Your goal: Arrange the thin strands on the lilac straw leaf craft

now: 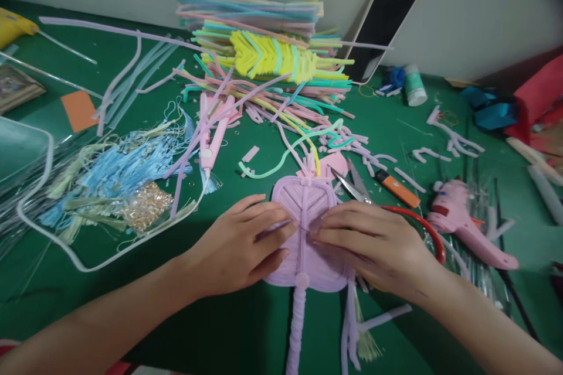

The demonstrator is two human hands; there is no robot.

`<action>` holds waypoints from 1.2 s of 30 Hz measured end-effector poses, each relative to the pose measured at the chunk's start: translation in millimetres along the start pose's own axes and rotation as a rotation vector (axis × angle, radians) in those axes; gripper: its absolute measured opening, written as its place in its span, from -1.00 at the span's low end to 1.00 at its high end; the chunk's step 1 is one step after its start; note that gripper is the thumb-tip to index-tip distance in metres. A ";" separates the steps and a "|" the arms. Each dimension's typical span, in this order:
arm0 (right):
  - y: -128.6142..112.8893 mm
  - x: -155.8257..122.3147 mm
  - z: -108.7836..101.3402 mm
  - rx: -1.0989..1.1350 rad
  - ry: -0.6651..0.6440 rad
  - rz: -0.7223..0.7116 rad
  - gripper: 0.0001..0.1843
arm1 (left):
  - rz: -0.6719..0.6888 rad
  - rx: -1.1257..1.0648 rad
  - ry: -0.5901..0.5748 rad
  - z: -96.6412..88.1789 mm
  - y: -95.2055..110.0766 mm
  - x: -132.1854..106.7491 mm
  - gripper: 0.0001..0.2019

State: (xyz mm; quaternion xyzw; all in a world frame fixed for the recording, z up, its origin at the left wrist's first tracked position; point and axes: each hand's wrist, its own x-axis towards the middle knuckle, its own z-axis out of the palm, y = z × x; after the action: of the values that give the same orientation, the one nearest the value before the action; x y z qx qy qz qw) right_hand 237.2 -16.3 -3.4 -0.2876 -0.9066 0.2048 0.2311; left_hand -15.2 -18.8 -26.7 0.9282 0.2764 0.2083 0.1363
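Green felt covers a craft table (272, 328) set against a pale wall, seen from a head camera looking down. At the near centre lies a lilac woven fan (303, 211) made of pipe cleaners, flat on the felt, its twisted handle pointing toward the viewer. The left hand (237, 249) rests palm down on the fan's left half, fingers together and pressing on the weave. The right hand (373, 246) lies flat on the right half, fingertips meeting the central rib; neither hand is closed around anything. Just behind the right hand sit scissors (352, 184) with red handles and an orange utility knife (399, 188). A pink glue gun (461, 225) lies to the right. Farther back, a stack of pastel pipe cleaners (264, 29) stands near a phone (382, 26) leaning on the wall. Blue and cream tassels (118, 173) lie left.
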 end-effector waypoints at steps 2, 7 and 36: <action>0.6 0.3 0.9 0.005 0.008 0.002 -0.75 | -0.004 -0.002 -0.004 0.3 -0.4 0.1 -0.72; 2.3 -1.4 2.4 0.001 0.019 0.007 -0.76 | -0.003 -0.016 -0.013 0.6 -1.3 1.2 -0.72; 3.7 5.4 -4.1 -0.015 -0.010 -0.016 -0.77 | -0.131 -0.017 -0.006 -1.2 -5.6 -1.4 -0.69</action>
State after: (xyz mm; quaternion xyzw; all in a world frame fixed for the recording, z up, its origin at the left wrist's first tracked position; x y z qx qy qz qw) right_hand 237.1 -9.2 -0.3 -0.2810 -0.9116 0.1975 0.2258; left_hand -19.4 -14.9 -28.2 0.9075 0.3344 0.1987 0.1584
